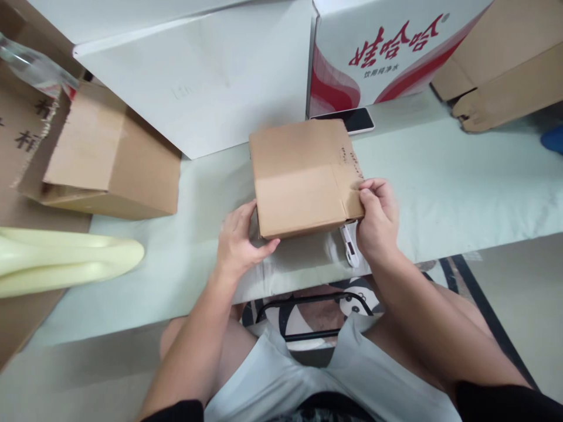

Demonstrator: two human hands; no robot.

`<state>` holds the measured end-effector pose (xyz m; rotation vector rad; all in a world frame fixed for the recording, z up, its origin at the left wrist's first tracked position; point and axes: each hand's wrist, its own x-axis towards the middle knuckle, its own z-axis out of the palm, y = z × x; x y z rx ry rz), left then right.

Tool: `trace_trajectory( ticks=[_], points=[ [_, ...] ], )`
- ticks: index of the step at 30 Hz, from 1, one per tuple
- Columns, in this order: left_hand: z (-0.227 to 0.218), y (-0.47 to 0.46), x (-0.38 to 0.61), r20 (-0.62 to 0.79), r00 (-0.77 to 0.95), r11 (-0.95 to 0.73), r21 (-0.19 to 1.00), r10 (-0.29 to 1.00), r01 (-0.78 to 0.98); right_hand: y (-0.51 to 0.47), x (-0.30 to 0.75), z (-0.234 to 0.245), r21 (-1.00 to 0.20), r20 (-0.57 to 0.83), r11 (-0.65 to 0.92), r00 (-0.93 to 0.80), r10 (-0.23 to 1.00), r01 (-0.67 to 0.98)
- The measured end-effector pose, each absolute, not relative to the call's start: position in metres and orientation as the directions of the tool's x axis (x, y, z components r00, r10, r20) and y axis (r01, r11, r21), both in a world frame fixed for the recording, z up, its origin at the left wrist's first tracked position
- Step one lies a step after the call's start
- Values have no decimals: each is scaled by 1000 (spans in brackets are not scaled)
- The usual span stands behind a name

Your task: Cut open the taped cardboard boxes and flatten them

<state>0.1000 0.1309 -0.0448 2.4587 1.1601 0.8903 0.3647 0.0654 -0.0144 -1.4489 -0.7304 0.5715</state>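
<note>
A small brown cardboard box (299, 181) is between my hands over the pale green cloth, with a torn perforated strip along its right edge. My left hand (240, 240) cups its near left corner, thumb along the front bottom edge and fingers at the side. Thumb and bent fingers of my right hand (379, 217) pinch the flap at the near right corner. Just left of that hand lies a slim white tool (350, 247), perhaps a box cutter, partly hidden by the box. A phone (358, 120) with a dark screen lies behind the box.
Pale green cloth (461, 176) covers the work surface. Large white cartons (229, 76) stand at the back, one with red lettering (396, 44). An opened brown box (114, 152) is at left, near a yellow plastic object (74, 261). Another cardboard box (510, 76) stands at right.
</note>
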Motion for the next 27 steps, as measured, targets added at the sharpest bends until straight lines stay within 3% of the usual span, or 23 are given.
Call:
trace_trajectory(
  ticks=[4,8,12,16,20,27],
  points=[
    [-43,130,99,393,439,-582,411,808,702,64,365,-9,-992,106,38,622,776,122],
    [-48,137,96,337,413,-530,448,846,720,64,365,-7,-995,57,-4,596,801,101],
    [-52,142,94,349,455,-555,681,819,477,64,365,-7,-994,32,-35,570,821,106],
    [-49,140,94,275,438,-424,858,856,289,64,366,-9,-991,51,-29,555,830,134],
    [-48,140,94,220,498,-365,906,839,214,63,367,-9,-986,70,-33,592,803,162],
    [-61,137,98,275,542,-340,940,794,20,59,369,-4,-948,39,-151,571,820,281]
  ],
)
